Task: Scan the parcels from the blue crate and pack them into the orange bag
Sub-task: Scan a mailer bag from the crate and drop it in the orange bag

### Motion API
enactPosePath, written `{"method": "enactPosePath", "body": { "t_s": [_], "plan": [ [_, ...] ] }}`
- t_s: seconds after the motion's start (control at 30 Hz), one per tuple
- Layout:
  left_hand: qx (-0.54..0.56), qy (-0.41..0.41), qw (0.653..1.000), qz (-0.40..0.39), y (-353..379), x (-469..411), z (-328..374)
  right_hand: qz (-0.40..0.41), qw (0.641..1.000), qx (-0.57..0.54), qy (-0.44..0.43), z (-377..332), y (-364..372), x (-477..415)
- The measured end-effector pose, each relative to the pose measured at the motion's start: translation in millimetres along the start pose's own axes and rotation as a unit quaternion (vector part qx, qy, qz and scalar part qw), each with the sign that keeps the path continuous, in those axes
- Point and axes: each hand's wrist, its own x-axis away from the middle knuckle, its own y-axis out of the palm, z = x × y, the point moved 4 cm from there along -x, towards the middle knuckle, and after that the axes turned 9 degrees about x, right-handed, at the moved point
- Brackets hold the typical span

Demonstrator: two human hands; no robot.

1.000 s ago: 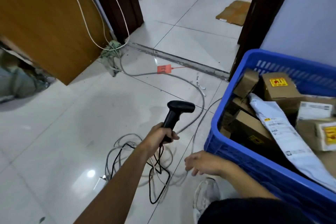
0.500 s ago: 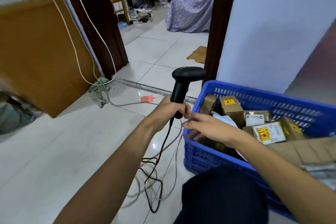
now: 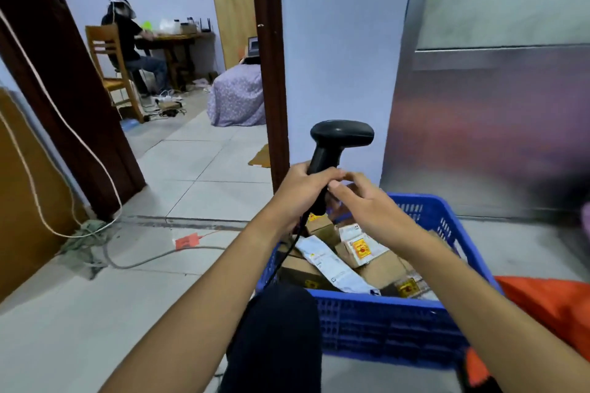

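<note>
We grip the scanner (image 3: 342, 135) upright in our left hand (image 3: 300, 190) | right hand (image 3: 367, 202) touches its handle, grip unclear | parcels (image 3: 360, 247) lie just below right hand, in crate (image 3: 383, 324).

We hold the black scanner (image 3: 341, 135) upright in our left hand (image 3: 300, 191). Our right hand (image 3: 367, 206) reaches its fingertips to the handle. Below them sits the blue crate (image 3: 383, 325), full of parcels (image 3: 360, 246). The orange bag (image 3: 549, 300) lies just beside the crate, on the right.
</note>
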Motion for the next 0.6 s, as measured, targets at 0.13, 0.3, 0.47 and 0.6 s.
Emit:
{"method": "enactPosePath", "body": {
  "t_s": [0.13, 0.3, 0.47, 0.6],
  "plan": [
    [-0.001, 0.013, 1.000, -0.016, 30.9, -1.4, -4.0, 0.015, 0.999, -0.007, 0.032, 16.5, -28.0, 15.1],
    [0.020, -0.001, 1.000, -0.017, 36.8, -8.7, -27.4, 0.024, 0.997, -0.005, 0.076, 54.3, -49.3, 10.6],
    [0.035, -0.053, 0.998, 0.006, 21.7, -27.1, -74.5, 0.024, 0.992, 0.011, 0.127, 104.4, -67.6, -8.0],
    [0.019, -0.077, 0.997, 0.014, 3.3, -42.1, -106.5, 0.020, 0.984, 0.047, 0.172, 154.8, -78.1, -26.2]
  ]
}}
